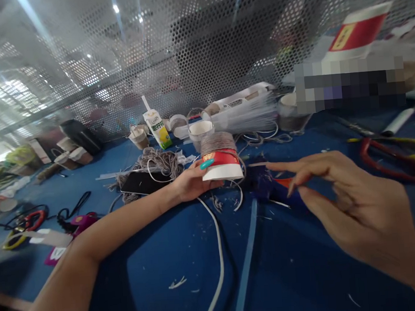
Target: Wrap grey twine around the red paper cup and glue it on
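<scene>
My left hand [195,179] is closed around a red and white paper cup [222,166], its turquoise thumbnail against the red band. Greyish-brown cord [218,141] is wound in rows around the upper part of the cup, and a loose strand curves down its right side. The white end of the cup faces down. To the right, apart from the cup, my right hand [355,201] has its index finger stretched toward it. Its thumb and other fingers are bent, with nothing visible between them. Behind these fingertips lies a dark blue glue gun [262,182] with an orange trigger, partly hidden.
A drink carton [157,128] with a straw stands behind, left of a cord-wrapped cup [200,129]. Clear glue sticks [245,116] lie behind. A tangle of cord [161,161] surrounds a black phone [145,183]. Another person holds a similar cup [357,31] at upper right.
</scene>
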A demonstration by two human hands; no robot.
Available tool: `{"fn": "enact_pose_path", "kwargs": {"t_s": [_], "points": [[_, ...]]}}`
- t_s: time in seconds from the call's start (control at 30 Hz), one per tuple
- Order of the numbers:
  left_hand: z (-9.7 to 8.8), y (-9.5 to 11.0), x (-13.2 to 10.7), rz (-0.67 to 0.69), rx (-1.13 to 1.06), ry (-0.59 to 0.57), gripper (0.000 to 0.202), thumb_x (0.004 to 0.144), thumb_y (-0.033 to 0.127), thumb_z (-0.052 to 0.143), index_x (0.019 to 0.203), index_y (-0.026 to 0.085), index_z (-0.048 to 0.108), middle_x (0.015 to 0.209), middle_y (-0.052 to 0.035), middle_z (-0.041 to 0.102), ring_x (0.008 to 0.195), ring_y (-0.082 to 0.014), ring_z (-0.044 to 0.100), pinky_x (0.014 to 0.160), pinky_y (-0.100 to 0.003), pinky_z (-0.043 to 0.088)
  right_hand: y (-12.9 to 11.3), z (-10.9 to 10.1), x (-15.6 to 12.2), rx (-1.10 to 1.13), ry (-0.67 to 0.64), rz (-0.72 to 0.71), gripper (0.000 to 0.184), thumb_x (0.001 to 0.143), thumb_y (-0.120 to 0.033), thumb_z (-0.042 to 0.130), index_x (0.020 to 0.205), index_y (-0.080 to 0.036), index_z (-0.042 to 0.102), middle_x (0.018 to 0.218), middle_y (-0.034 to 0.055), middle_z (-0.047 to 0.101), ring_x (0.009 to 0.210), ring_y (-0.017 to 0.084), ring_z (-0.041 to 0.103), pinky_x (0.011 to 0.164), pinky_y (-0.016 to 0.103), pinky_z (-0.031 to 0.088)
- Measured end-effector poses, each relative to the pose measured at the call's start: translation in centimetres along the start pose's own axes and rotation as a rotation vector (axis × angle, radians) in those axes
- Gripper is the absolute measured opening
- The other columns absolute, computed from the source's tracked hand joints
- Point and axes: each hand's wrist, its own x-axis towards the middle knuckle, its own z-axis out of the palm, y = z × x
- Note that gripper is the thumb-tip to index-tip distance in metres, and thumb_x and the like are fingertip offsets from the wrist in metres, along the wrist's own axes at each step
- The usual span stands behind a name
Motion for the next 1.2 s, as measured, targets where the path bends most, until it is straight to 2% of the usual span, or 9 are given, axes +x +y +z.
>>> {"fn": "enact_pose_path", "kwargs": {"t_s": [0.2,0.37,0.47,0.63,0.77,0.9,1.03,1.13,1.2], "points": [[0.0,0.1,-0.1,-0.017,0.009,-0.009,0.062,0.043,0.035,0.088,0.098,0.015,0.067,0.086,-0.0037,0.070,0.081,-0.0172,0.064,0.078,-0.030,0.048,-0.3,0.8,-0.9,0.150,-0.128,-0.043,0.019,0.082,-0.012,0.046,0.085,-0.028,0.055,0.117,0.0026,0.066,0.109,0.023,0.060,0.073,0.034,0.053],[-0.5,0.0,-0.1,-0.010,-0.007,-0.028,0.063,0.049,0.041,0.086,0.102,0.016,0.065,0.092,-0.0047,0.071,0.086,-0.0196,0.065,0.081,-0.032,0.049,0.3,1.4,-1.0,0.075,-0.125,-0.007,0.015,0.082,-0.018,0.047,0.088,-0.028,0.057,0.122,0.0052,0.062,0.114,0.027,0.058,0.077,0.039,0.056],[-0.5,0.1,-0.1,-0.012,0.010,-0.044,0.070,0.052,0.044,0.084,0.111,0.014,0.062,0.101,-0.0083,0.070,0.092,-0.0216,0.065,0.080,-0.032,0.049,0.3,1.3,-0.8,0.026,-0.102,0.036,0.013,0.081,-0.021,0.047,0.085,-0.027,0.057,0.120,0.0082,0.063,0.110,0.027,0.060,0.065,0.035,0.057],[0.1,0.2,-0.1,0.006,0.006,-0.050,0.076,0.046,0.047,0.087,0.111,0.014,0.063,0.106,-0.0080,0.069,0.087,-0.0172,0.064,0.073,-0.025,0.051,0.1,1.1,-0.4,-0.030,-0.063,0.186,0.011,0.081,-0.026,0.047,0.088,-0.024,0.057,0.113,0.0118,0.066,0.100,0.027,0.065,0.075,0.042,0.055],[0.3,0.0,-0.2,-0.018,-0.023,-0.082,0.070,0.042,0.046,0.088,0.101,0.015,0.067,0.092,-0.0054,0.071,0.084,-0.0178,0.066,0.073,-0.026,0.052,0.0,1.3,0.1,0.208,-0.060,0.398,0.027,0.079,-0.044,0.059,0.097,-0.025,0.052,0.111,0.0096,0.067,0.090,0.023,0.066,0.076,0.040,0.055],[0.3,-0.1,-0.4,-0.049,-0.034,-0.096,0.082,0.037,0.043,0.090,0.109,0.015,0.063,0.093,-0.0064,0.071,0.088,-0.0209,0.067,0.078,-0.029,0.051,-0.2,1.5,0.7,0.229,-0.217,0.437,0.037,0.075,-0.050,0.063,0.098,-0.022,0.057,0.092,0.0078,0.065,0.077,0.021,0.062,0.066,0.037,0.055],[0.8,-0.3,-0.9,-0.063,0.007,-0.113,0.098,0.036,0.042,0.090,0.123,0.014,0.054,0.093,-0.0069,0.070,0.094,-0.0232,0.067,0.088,-0.034,0.049,-0.7,1.6,0.8,0.254,-0.415,0.360,0.039,0.076,-0.050,0.062,0.104,-0.022,0.062,0.100,0.0083,0.064,0.087,0.024,0.061,0.074,0.041,0.054],[1.3,-0.5,-1.3,-0.075,0.053,-0.122,0.093,0.039,0.040,0.089,0.121,0.012,0.055,0.096,-0.0084,0.069,0.100,-0.0250,0.065,0.093,-0.035,0.046,-1.0,1.7,0.7,0.340,-0.463,0.376,0.038,0.079,-0.048,0.060,0.109,-0.024,0.062,0.103,0.0064,0.066,0.093,0.023,0.062,0.079,0.041,0.053],[1.5,-0.6,-1.4,-0.082,0.069,-0.134,0.085,0.040,0.038,0.088,0.116,0.011,0.058,0.097,-0.0099,0.069,0.100,-0.0258,0.065,0.092,-0.035,0.046,-1.1,1.7,0.7,0.352,-0.466,0.365,0.026,0.082,-0.044,0.057,0.095,-0.023,0.066,0.092,0.0046,0.067,0.087,0.022,0.062,0.075,0.038,0.052]]}}
